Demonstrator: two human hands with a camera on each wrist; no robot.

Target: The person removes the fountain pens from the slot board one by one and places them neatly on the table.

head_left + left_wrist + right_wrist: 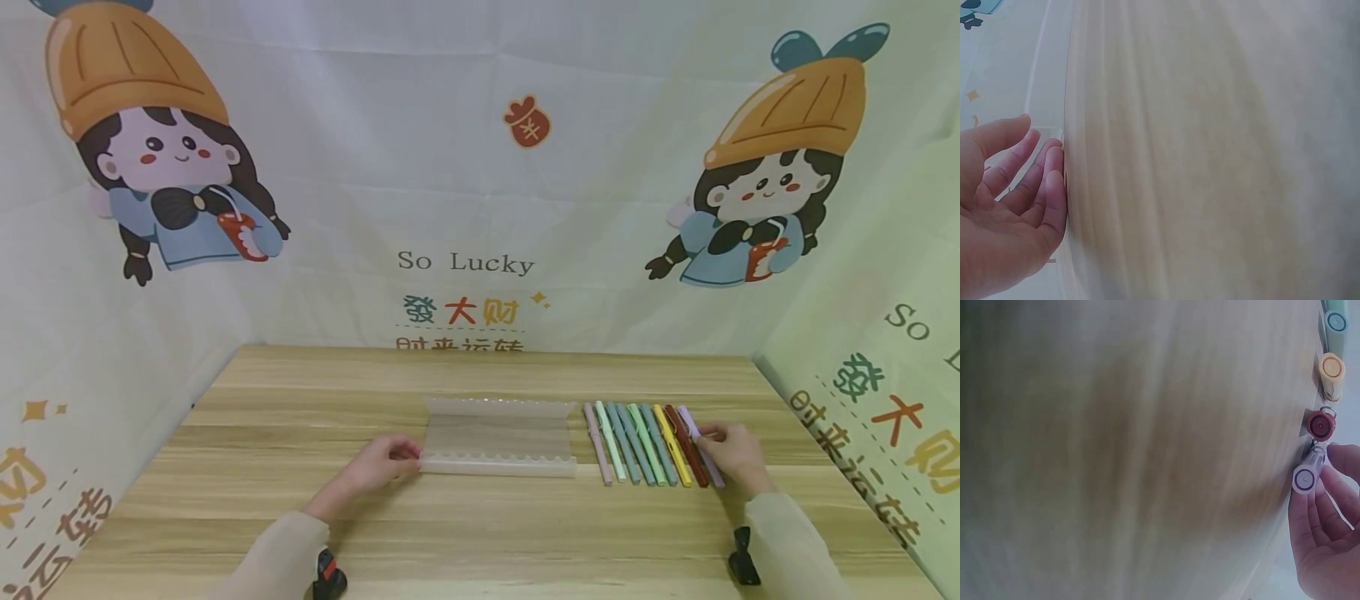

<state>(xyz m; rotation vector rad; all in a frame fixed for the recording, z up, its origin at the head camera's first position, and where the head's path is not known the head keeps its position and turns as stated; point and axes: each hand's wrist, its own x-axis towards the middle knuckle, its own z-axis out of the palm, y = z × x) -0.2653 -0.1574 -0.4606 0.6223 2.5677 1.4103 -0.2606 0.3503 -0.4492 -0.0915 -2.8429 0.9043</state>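
A clear plastic pen tray [498,467] with scalloped edges lies on the table. My left hand [385,463] touches its near left corner; in the left wrist view, that hand's [1019,200] fingers are loosely bent, the thumb held apart. To the right of the tray, several capped pens lie side by side in a row. At the row's right end, my right hand [735,454] pinches a lilac pen [717,476] between thumb and fingers. From the right wrist view, the lilac pen's round end [1304,479] shows beside a dark red pen [1320,425].
Left of the dark red pen come a yellow pen [672,446], green and blue-grey pens, and a dusty pink pen [597,446] closest to the tray. The wood-grain table [480,533] ends at a printed cloth backdrop [480,192] behind and on both sides.
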